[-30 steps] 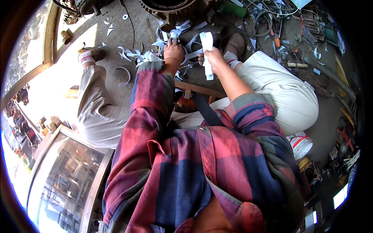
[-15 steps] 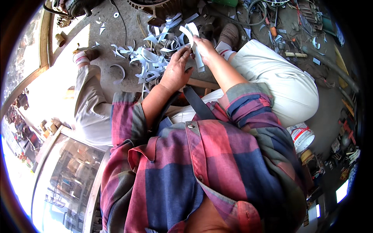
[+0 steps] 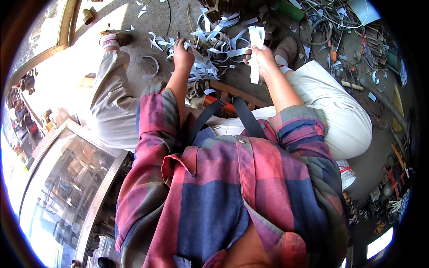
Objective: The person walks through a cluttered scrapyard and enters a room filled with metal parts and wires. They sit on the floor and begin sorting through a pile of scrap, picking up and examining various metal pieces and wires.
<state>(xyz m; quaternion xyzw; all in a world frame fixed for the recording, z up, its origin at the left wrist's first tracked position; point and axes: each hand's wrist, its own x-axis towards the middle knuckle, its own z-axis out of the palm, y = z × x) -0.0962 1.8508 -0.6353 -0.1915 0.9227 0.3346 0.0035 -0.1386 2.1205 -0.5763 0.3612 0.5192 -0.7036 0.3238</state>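
Note:
My right hand [image 3: 262,59] is closed round a few white strips [image 3: 254,71], which look like paper or thin plastic. Their ends stick out above and below the fingers. To the left, my left hand [image 3: 182,53] is at the edge of a heap of curled white strips [image 3: 203,70] on the floor. Its fingers are bent together; a pale bit shows at the fingertips, too small to name. The heap lies between my spread legs, partly hidden behind that hand.
A glass-topped case [image 3: 73,178] stands by my left leg. Cables [image 3: 319,31], a green cylinder [image 3: 289,9] and an orange-handled tool [image 3: 334,56] lie at the far right. A white bucket [image 3: 346,174] is beside my right knee. A wooden piece [image 3: 237,94] lies in front of me.
My left hand has parted from the strips in my right hand and moved left to the heap's edge. The right hand still grips its strips, now more upright. The whole view has shifted.

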